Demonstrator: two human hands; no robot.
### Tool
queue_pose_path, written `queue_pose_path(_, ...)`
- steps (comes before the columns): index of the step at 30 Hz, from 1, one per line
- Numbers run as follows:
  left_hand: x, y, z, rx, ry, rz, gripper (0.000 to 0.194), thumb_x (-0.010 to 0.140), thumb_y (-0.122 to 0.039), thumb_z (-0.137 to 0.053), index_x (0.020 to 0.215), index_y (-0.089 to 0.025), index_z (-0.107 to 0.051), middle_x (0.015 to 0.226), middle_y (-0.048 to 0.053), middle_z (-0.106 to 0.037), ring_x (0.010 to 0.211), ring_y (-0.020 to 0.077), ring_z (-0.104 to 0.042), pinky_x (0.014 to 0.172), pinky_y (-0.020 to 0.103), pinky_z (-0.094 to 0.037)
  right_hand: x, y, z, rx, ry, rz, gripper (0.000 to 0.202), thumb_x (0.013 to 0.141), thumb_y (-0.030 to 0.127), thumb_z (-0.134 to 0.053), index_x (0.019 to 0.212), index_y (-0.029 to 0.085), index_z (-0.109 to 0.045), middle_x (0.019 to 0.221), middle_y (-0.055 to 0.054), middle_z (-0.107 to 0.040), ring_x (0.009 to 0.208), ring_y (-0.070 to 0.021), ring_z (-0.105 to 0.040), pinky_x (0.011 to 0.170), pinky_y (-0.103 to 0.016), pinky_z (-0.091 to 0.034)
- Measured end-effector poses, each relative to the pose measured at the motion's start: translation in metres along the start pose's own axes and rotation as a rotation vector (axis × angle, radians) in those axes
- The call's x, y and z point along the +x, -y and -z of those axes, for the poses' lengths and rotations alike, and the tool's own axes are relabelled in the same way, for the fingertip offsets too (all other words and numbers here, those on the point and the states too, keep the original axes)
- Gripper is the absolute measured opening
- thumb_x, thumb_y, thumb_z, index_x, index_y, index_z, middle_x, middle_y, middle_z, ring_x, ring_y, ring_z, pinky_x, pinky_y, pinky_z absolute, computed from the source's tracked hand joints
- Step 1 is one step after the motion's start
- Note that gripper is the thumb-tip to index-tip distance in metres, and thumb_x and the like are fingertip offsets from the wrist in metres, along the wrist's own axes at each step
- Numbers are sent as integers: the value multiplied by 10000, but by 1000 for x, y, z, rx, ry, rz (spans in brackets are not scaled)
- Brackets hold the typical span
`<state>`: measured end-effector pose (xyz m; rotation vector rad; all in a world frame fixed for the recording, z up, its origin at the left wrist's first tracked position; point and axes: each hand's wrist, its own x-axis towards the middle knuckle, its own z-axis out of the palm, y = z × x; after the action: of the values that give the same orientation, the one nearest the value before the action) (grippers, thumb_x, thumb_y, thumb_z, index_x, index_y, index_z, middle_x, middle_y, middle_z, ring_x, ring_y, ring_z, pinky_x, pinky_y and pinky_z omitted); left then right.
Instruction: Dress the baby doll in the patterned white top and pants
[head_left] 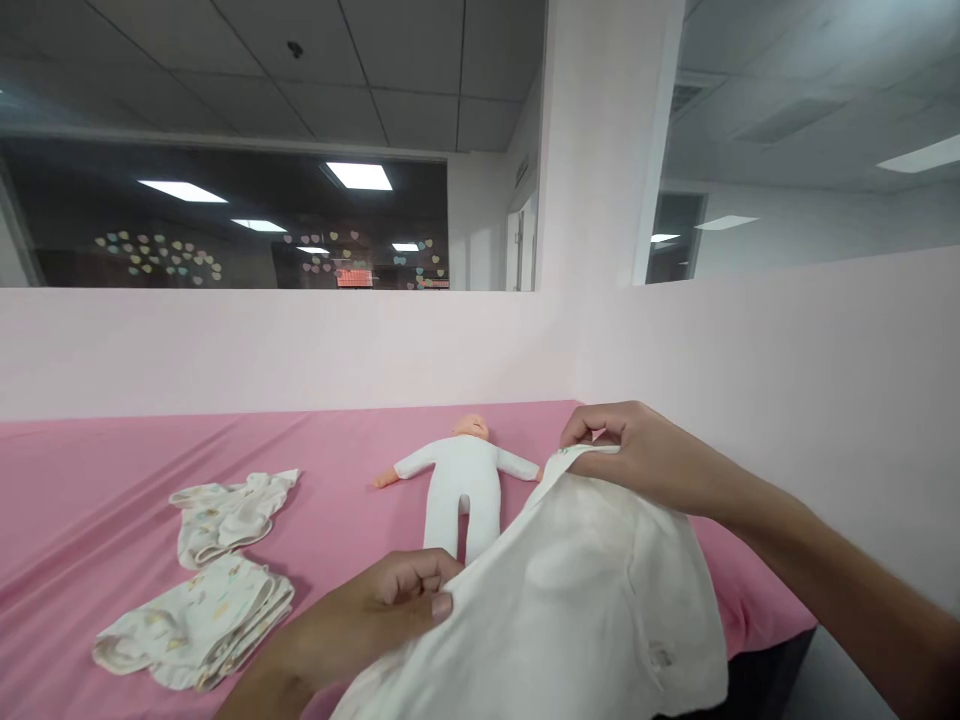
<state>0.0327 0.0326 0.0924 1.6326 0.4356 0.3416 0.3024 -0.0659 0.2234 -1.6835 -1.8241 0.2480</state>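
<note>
White garment (559, 600) was up in both hands, in front of the doll (463, 475) and toward the near right part of the pink-covered desk (330, 450). Right hand (634, 450) had its fingers pinched on the top corner; left hand (379, 610) had its fingers closed on the same edge, lower down. Wide spacing between the two grips probably served to hold that edge taut and let the rest hang open instead of bunching. Bottom ran out of view, so couldn't tell if it touched the desk.

Look: plain off-white, thin and soft, loose folds, a seam down the right part, small patch near the lower right, label or fastener, too blurred to say. Side facing the camera showed no clear print.

Doll lay face up, arms out, likely flat for stability; feet hidden behind the left hand and garment. Two printed cloth items, upper (229, 520) and lower (199, 620), lay at left, the lower one folded, well apart from the doll, presumably set aside for working room.
</note>
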Motion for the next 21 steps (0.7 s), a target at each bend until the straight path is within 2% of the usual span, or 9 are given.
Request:
queue_pose_path(2,-1,0,-1,146,-84,21,347,874,-503,-611,978,-174,-648,866,11,-603,744,120,-518,655,208,-384,-1,2,-1,-77,39,9,154,797,352,-606,731,220,-648,772,30,-652,695,-129,-572,581,-234,-401)
queue_pose_path(5,-2,3,-1,396,-372,-21,370,918,-540,-501,918,-194,-633,808,-3,-592,704,127,-502,612,217,-369,-3,1,-2,-192,92,-5,161,799,339,-579,702,219,-625,699,33,-602,617,-118,-499,512,-235,-325)
queue_pose_path(7,-6,5,3,504,-512,-67,390,937,-550,-447,902,-208,-631,820,-1,-605,730,140,-520,630,224,-391,-4,0,-3,-218,111,-17,203,813,371,-567,692,216,-616,682,28,-583,598,-118,-475,497,-239,-304)
queue_pose_path(11,-24,4,24,559,-607,-116,399,936,-565,-431,897,-225,-635,835,1,-621,770,151,-546,655,218,-423,-2,2,-6,-187,100,-9,311,854,461,-534,703,204,-623,747,-2,-622,655,-142,-534,547,-252,-357)
queue_pose_path(14,-44,4,42,628,-684,-90,380,922,-560,-460,891,-231,-649,837,7,-643,753,158,-556,621,213,-418,-3,-1,-15,-162,71,-25,371,897,489,-471,713,198,-611,773,-22,-630,697,-165,-555,590,-266,-394)
queue_pose_path(17,-69,5,55,697,-684,-42,326,899,-528,-515,903,-248,-681,895,20,-677,809,189,-587,648,220,-446,-9,-9,-31,-142,56,-51,403,925,497,-429,703,208,-601,738,-25,-619,682,-172,-540,587,-277,-394)
queue_pose_path(19,-86,7,59,690,-660,-12,268,874,-499,-567,900,-272,-706,929,17,-690,850,203,-603,689,223,-469,-16,-16,-41,-121,105,-97,405,910,512,-460,680,215,-614,711,-31,-619,646,-174,-531,540,-281,-366)
queue_pose_path(21,-103,10,60,604,-722,-24,215,806,-479,-658,852,-280,-728,905,12,-697,845,210,-611,700,224,-478,-24,-22,-48,-99,213,-153,398,876,531,-514,656,222,-634,684,-38,-620,607,-172,-524,488,-281,-320)
